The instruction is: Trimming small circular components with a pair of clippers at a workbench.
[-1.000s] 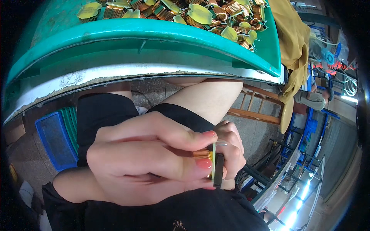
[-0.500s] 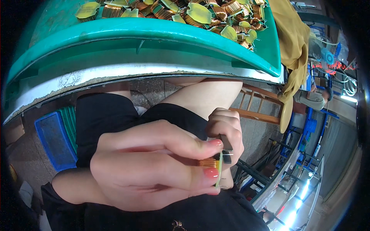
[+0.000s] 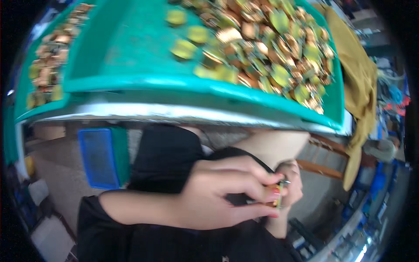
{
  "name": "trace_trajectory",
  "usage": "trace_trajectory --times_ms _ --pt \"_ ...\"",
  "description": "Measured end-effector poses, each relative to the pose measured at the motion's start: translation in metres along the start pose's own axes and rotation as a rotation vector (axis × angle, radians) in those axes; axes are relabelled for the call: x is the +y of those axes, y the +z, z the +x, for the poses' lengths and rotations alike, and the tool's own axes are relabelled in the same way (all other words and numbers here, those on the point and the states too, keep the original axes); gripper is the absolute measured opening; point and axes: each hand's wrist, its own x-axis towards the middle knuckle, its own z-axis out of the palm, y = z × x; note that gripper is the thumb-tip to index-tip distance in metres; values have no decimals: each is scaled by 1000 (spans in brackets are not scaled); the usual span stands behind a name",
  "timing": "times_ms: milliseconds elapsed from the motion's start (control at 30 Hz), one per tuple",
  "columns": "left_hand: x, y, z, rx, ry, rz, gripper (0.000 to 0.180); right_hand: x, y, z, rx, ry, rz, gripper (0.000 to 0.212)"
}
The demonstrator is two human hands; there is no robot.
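Over my lap, my left hand [image 3: 227,185] pinches a copper-wound coil [image 3: 276,195] between its thumb and fingers. A thin yellow-green base plate sits on the coil's right side, facing my right hand. My right hand [image 3: 293,185] is closed just beyond it, close against the plate. In the earlier picture a small dark grey flat-ended piece shows in its fingers; now motion blur and the hands mostly hide it. Above the hands, a green tray [image 3: 144,83] on the table holds a heap of similar coils [image 3: 257,43] with yellow-green plates.
A second green tray section [image 3: 22,96] with more coils [image 3: 52,61] lies at the far left. Mustard cloth [image 3: 349,74] hangs off the table's right end. A blue-and-green bin [image 3: 97,159] stands under the table, and a wooden stool [image 3: 321,168] is to the right.
The view has shifted, so more of the tray and its coils shows. Both hands appear lower, smaller and further right, still together at the coil. The picture is now blurred.
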Motion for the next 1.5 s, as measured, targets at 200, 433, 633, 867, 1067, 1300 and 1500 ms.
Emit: trace_trajectory --times_ms 200,433,633,867,1067,1300,1500 --pt "45 -31 10 -12 105 250 25 -9 15 3 232 258 668 47" --pt "171 -160 65 564 272 340 31 -12 7 8 142 260 549 48" --pt "211 -256 40 840 11 986 31 -6 8 -2 -25 268 347 50" --pt "192 -237 64 694 -104 206 22 -5 6 -1 -65 199 314 45" --pt "158 -206 100 356 -335 286 17 -1 5 -7 -165 197 299 35" --pt "120 -152 142 116 -368 1323 13 -5 4 -8 -219 241 304 26" --pt "74 -180 168 -37 20 1886 20 -3 0 -6 -297 290 247 23"
